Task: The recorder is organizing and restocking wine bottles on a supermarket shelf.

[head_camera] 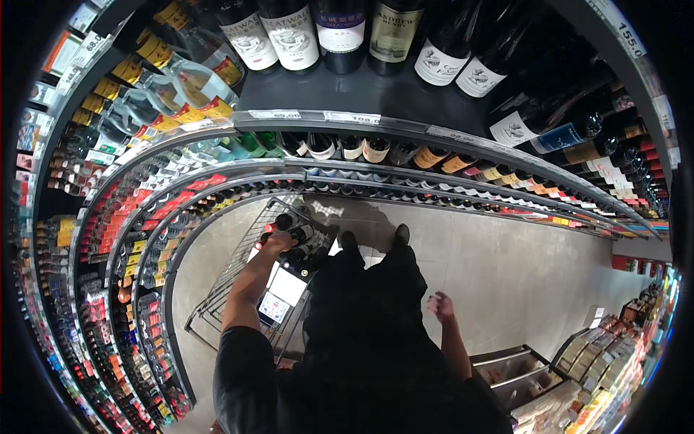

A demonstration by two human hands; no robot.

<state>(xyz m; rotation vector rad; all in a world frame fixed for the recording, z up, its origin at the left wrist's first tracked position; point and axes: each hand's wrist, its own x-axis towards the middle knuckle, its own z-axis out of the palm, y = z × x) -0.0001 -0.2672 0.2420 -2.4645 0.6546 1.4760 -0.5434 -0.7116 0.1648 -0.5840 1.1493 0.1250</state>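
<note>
My left hand (281,241) reaches into a wire shopping cart (233,271) on my left, its fingers around a dark wine bottle (301,234). The bottle's neck end is partly hidden by the hand. More dark bottles (303,254) lie close together in the cart, some with red caps. Nearer to me in the cart are a white flat item (288,286) and a white printed piece (274,307) with blue and red marks. Away from the cart, my right hand (442,305) hangs over the floor at my side, fingers loosely bent, with nothing visible in it.
A tall shelf (358,89) of wine bottles (341,32) stands before me and curves leftward. Clear bottles with yellow caps (184,76) line its left part. Grey floor (482,266) extends to the right. Behind my right arm are a dark-framed display case (515,374) and stacked packages (591,358).
</note>
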